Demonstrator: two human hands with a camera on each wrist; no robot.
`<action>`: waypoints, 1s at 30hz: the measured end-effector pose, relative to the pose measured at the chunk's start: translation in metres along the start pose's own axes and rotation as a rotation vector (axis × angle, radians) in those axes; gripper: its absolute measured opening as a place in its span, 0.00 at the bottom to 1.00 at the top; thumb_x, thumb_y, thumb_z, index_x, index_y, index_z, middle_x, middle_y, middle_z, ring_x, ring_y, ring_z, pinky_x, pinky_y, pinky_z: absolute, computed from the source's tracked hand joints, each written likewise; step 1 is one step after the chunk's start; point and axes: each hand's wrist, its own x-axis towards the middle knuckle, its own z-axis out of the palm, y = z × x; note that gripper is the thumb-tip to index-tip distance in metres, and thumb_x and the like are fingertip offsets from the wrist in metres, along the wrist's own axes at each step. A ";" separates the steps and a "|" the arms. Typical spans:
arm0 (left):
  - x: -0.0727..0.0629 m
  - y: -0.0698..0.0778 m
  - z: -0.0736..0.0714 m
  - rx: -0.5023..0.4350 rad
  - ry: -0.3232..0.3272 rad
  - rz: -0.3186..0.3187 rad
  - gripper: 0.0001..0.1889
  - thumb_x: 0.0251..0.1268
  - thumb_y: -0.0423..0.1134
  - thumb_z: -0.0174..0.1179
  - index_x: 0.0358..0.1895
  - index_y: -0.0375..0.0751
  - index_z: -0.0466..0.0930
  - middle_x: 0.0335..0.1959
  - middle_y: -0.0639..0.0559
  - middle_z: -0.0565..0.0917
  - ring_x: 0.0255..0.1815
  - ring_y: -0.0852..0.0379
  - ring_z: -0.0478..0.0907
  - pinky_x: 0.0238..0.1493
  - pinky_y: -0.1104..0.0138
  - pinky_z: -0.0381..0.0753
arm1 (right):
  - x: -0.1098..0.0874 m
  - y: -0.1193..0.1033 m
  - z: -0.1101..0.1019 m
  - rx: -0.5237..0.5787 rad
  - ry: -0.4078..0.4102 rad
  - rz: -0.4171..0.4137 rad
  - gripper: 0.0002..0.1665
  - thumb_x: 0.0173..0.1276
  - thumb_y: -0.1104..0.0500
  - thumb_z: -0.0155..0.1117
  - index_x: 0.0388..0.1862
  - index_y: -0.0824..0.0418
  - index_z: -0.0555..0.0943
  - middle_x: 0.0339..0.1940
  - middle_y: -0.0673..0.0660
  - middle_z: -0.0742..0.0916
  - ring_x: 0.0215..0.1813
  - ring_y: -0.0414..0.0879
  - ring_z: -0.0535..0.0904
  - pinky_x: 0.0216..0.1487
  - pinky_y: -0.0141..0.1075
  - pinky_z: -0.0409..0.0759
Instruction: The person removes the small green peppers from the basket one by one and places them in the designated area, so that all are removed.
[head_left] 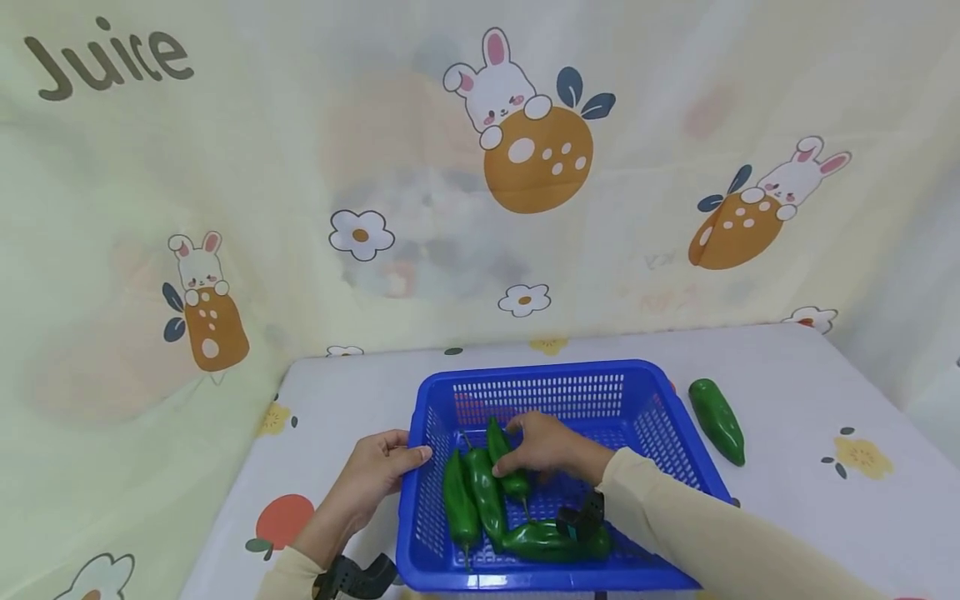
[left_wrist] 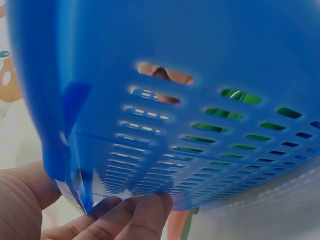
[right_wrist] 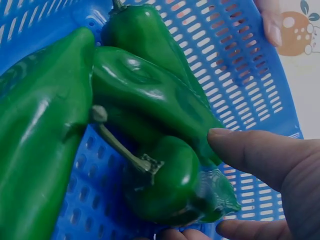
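A blue perforated plastic basket (head_left: 532, 372) stands on the table with several green peppers inside. My left hand (head_left: 378, 471) grips its left rim, thumb over the edge; in the left wrist view the fingers (left_wrist: 145, 215) lie against the outer wall. Inside the basket, my right hand (head_left: 551, 446) holds a green pepper (head_left: 517, 485) between thumb and fingers, its stem toward me. Two more peppers, a left one (head_left: 459, 500) and a middle one (head_left: 487, 496), lie lengthwise beside it. Another pepper (head_left: 543, 543) lies crosswise along the front wall, partly behind the right wrist's camera.
Outside the basket, to its right, a single green pepper (head_left: 717, 421) lies on the table. A white cloth (head_left: 795, 400) with fruit and flower prints covers the table. Behind and to the left hangs a printed curtain (head_left: 420, 150) with rabbits.
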 end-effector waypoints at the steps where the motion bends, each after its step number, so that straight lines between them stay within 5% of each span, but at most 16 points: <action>1: 0.000 0.000 0.000 -0.002 -0.001 -0.003 0.21 0.71 0.41 0.67 0.57 0.27 0.81 0.42 0.40 0.90 0.41 0.44 0.91 0.48 0.49 0.90 | 0.000 0.000 0.000 -0.001 -0.001 0.003 0.45 0.53 0.62 0.83 0.67 0.76 0.74 0.47 0.63 0.86 0.39 0.52 0.88 0.32 0.47 0.90; 15: 0.001 -0.003 -0.003 -0.030 -0.043 0.022 0.24 0.71 0.42 0.67 0.59 0.24 0.79 0.42 0.38 0.90 0.42 0.44 0.91 0.47 0.52 0.90 | -0.004 -0.002 0.003 -0.020 -0.021 0.015 0.37 0.51 0.69 0.79 0.61 0.78 0.77 0.37 0.61 0.86 0.29 0.51 0.88 0.26 0.43 0.89; 30: 0.000 -0.002 -0.001 -0.031 -0.029 0.018 0.23 0.71 0.41 0.67 0.58 0.24 0.79 0.42 0.38 0.90 0.41 0.44 0.91 0.45 0.53 0.91 | -0.011 -0.001 -0.006 0.018 -0.040 0.033 0.40 0.48 0.71 0.77 0.63 0.79 0.76 0.37 0.62 0.86 0.27 0.52 0.88 0.27 0.43 0.90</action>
